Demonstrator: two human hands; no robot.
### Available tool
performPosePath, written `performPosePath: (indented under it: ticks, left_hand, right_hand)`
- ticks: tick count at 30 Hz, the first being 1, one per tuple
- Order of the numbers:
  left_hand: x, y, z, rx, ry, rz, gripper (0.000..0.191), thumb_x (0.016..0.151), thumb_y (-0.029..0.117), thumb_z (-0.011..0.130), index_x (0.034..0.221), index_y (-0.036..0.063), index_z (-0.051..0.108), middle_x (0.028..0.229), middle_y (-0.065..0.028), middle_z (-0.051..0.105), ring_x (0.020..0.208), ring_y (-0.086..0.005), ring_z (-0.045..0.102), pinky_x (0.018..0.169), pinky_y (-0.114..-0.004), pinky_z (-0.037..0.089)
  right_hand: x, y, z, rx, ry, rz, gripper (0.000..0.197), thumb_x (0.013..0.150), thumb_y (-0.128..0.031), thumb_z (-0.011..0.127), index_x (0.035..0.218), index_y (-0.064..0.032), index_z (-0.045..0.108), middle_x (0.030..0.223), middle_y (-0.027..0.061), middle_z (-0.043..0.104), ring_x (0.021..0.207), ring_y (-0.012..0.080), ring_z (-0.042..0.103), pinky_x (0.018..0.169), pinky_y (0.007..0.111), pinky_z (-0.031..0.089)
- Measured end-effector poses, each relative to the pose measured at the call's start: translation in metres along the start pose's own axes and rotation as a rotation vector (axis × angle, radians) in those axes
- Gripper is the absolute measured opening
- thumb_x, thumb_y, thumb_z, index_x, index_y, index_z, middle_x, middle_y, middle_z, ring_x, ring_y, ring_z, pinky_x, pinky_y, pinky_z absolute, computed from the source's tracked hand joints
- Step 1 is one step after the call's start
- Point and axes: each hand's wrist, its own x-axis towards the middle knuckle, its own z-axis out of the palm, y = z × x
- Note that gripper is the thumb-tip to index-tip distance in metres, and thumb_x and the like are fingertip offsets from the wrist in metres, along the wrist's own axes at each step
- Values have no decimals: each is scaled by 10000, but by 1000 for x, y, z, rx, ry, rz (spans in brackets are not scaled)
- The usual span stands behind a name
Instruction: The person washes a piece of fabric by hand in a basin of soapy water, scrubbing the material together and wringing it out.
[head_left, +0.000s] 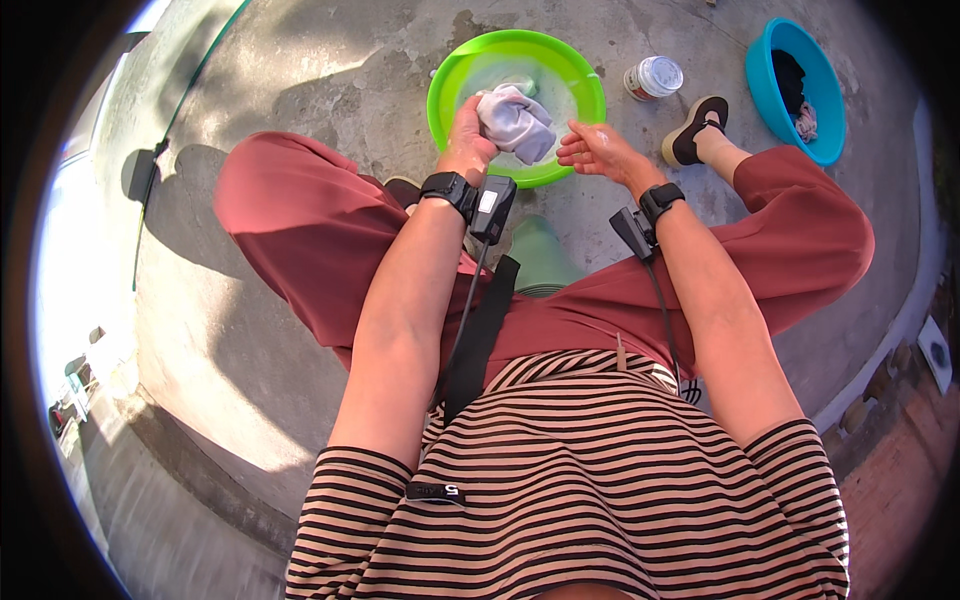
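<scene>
My left hand (468, 139) grips a bunched, pale lilac cloth (517, 124) above a bright green plastic basin (516, 36). Whitish, sudsy water (562, 82) fills the basin, and a paler piece of fabric (525, 84) partly shows behind the cloth. Over the basin's right rim is my right hand (600, 151), its fingers spread and apart from the cloth. Nothing is in it, and a white smear of foam marks its back. How the left fingers close behind the cloth is hidden.
A lidded plastic jar (654, 78) stands right of the basin. Farther right, a blue tub (763, 82) holds dark clothing (786, 79) and a pinkish cloth (806, 122). Between my legs is a green plastic stool (541, 251). A green hose or cord (196, 73) crosses the concrete at left.
</scene>
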Motion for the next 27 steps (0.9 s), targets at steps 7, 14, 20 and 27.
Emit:
performPosePath:
  ticks: [7, 14, 20, 27]
  left_hand:
    - [11, -4, -13, 27, 68, -18, 278, 810, 185, 446, 1017, 22, 533, 1022, -138, 579, 916, -277, 571, 842, -421, 442]
    - [26, -12, -14, -23, 225, -17, 299, 801, 192, 481, 1036, 9, 502, 980, -142, 590, 883, -269, 583, 815, -387, 463]
    - [41, -14, -17, -52, 309, 16, 305, 784, 141, 527, 1043, -16, 489, 996, -136, 573, 872, -250, 583, 800, -361, 469]
    - [43, -24, -34, -78, 349, 112, 336, 823, 155, 501, 1112, -10, 450, 1067, -122, 549, 969, -238, 544, 878, -366, 423]
  right_hand:
    - [28, 108, -27, -792, -125, 487, 225, 785, -146, 467, 795, 71, 527, 701, 155, 606, 569, 219, 601, 476, 287, 479]
    - [5, 159, -29, -563, -412, 847, 587, 871, -505, 275, 1122, -17, 485, 1082, 153, 547, 974, 266, 542, 812, 381, 440]
    - [-10, 154, -13, -492, -440, 927, 733, 840, -597, 180, 1131, 17, 456, 941, 136, 537, 804, 233, 503, 741, 372, 424]
    - [-15, 149, -23, -609, -479, 1038, 818, 821, -626, 98, 1191, 29, 418, 1056, 175, 516, 997, 287, 469, 869, 393, 374]
